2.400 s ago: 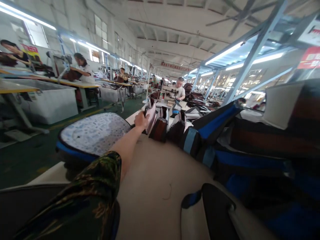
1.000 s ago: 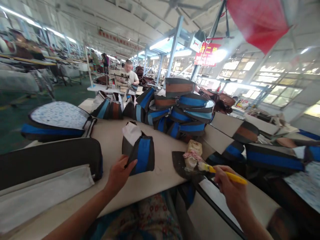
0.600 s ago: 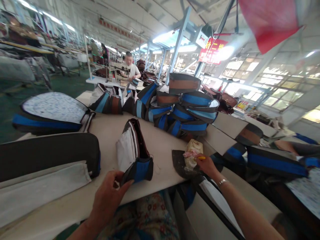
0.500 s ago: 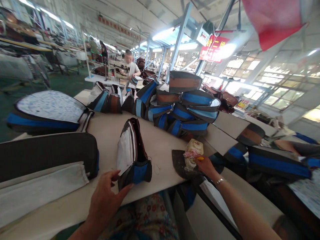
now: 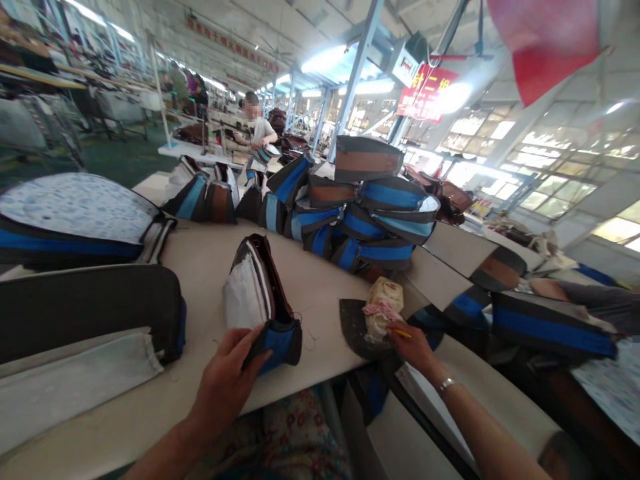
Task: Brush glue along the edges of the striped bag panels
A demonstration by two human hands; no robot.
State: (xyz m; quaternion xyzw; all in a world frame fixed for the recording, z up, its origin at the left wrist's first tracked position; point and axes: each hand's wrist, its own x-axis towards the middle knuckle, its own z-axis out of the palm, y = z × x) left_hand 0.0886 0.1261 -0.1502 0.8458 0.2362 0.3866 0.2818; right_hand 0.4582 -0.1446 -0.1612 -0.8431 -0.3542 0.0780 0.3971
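Observation:
My left hand (image 5: 225, 380) grips the near end of a small unfinished bag piece (image 5: 250, 287), thumb and fingers on either side of its dark edge. The piece stands on the table, with white lining on its left, a brown open inside and a blue panel at the near end. My right hand (image 5: 417, 350) is closed on a thin yellow-handled tool (image 5: 403, 333); its working end is hidden. That hand is at a stained, cream-coloured container (image 5: 387, 292) with a pink cloth (image 5: 381, 311) around it. Beneath the container lies a dark scrap (image 5: 352, 327).
Blue, brown and grey bag pieces (image 5: 395, 195) are piled at the back. A dark panel (image 5: 90, 303) and a patterned piece (image 5: 80, 203) lie left. More pieces (image 5: 555, 327) crowd the right, near another person's arm (image 5: 547, 289). A worker (image 5: 261, 130) is farther off.
My left hand has closed on the near end of the bag piece, which now leans slightly left. My right hand has shifted slightly down, still by the container with the yellow-handled tool.

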